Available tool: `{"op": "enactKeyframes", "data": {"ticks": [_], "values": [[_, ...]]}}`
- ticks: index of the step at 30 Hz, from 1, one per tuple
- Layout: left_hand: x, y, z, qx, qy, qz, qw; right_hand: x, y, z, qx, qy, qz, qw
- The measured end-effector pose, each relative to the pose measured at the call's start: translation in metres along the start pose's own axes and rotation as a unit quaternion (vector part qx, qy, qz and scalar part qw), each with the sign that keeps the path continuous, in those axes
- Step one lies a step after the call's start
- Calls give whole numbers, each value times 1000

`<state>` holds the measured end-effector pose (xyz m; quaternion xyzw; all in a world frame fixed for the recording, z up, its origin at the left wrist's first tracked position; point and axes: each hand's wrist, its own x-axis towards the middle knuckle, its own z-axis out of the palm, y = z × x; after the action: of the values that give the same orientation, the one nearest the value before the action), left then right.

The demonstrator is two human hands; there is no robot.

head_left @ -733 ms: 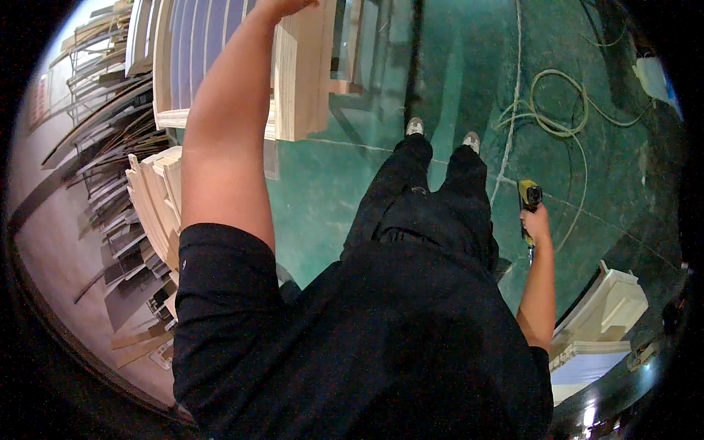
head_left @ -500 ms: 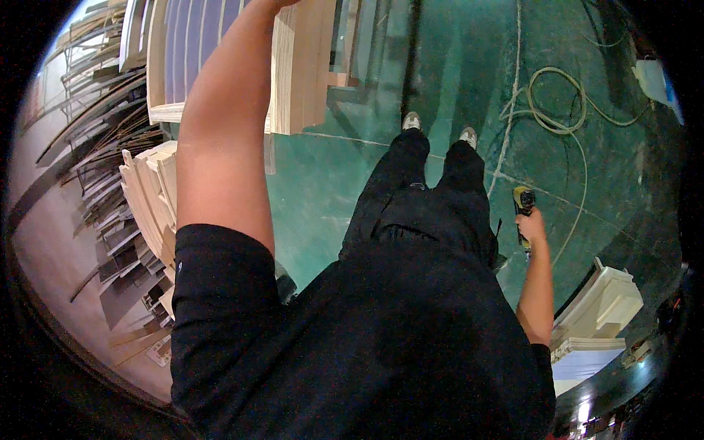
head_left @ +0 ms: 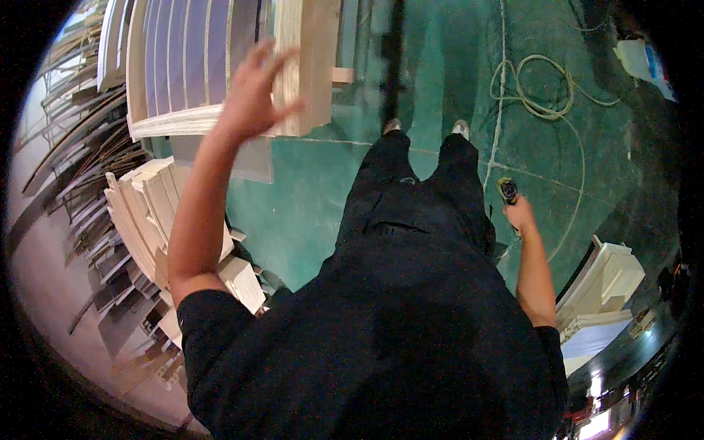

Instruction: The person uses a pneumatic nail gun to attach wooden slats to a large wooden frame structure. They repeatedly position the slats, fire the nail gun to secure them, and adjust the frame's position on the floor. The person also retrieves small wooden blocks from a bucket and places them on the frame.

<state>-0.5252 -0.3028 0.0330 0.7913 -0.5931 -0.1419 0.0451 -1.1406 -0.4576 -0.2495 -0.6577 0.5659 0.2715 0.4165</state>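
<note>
My left hand (head_left: 255,95), slightly blurred, is raised at the near right corner of a stack of wooden frames (head_left: 292,70). Its fingers are spread with nothing in them; whether any fingertip touches the wood I cannot tell. Bluish-purple panels (head_left: 176,55) with pale strips across them lie in the top of this stack. Down by my right leg, my right hand (head_left: 519,214) is wrapped round the grip of a yellow and black nail gun (head_left: 507,189). A thin air hose (head_left: 579,187) runs down the floor toward it.
The hose lies coiled (head_left: 546,88) on the green floor (head_left: 293,213). Pale wooden pieces (head_left: 143,213) are stacked at the left, beside piles of thin strips (head_left: 88,154). More wooden parts (head_left: 605,282) stand at the lower right. A light-coloured bag-like item (head_left: 642,66) sits far right.
My left hand has drawn back toward me from the stack's far side, with its elbow now bent. The nail gun has shifted slightly left and turned in my right hand.
</note>
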Motion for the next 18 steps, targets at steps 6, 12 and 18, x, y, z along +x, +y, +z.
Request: {"op": "enactKeyframes", "data": {"ticks": [6, 12, 18], "values": [[-56, 6, 11, 12, -34, 81, 996, -24, -28, 73, 5, 41, 26, 999], [-52, 2, 52, 36, 71, 143, 987, -66, -72, 135, 41, 40, -3, 998], [-52, 17, 47, 87, 55, 128, 986, -103, -98, 171, 20, 13, -49, 998]]}}
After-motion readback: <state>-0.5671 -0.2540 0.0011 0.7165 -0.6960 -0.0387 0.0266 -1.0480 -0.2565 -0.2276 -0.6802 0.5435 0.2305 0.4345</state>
